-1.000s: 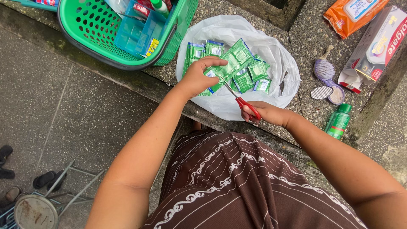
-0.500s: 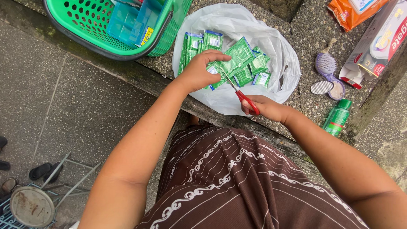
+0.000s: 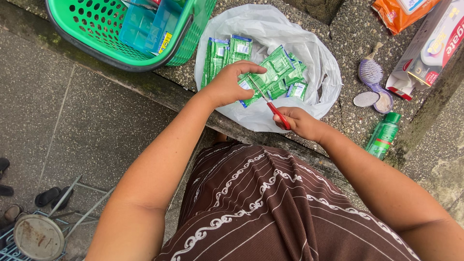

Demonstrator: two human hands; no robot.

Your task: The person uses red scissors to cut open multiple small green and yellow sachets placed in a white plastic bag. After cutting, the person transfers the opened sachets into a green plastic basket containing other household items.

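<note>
Right now, scissors meet a strip of green sachets over a white plastic bag.

Left hand (image 3: 227, 87), grip clamped on the green sachet strip (image 3: 270, 72), lies up-left of the right hand (image 3: 300, 123), closed round the red-handled scissors (image 3: 271, 105); blades slant up-left into the strip, on the white plastic bag (image 3: 309, 53) atop the stone counter (image 3: 348, 111).

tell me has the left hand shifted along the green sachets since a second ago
No. The left hand stays clamped on the same green sachets, at the same spot on the white plastic bag.
</note>
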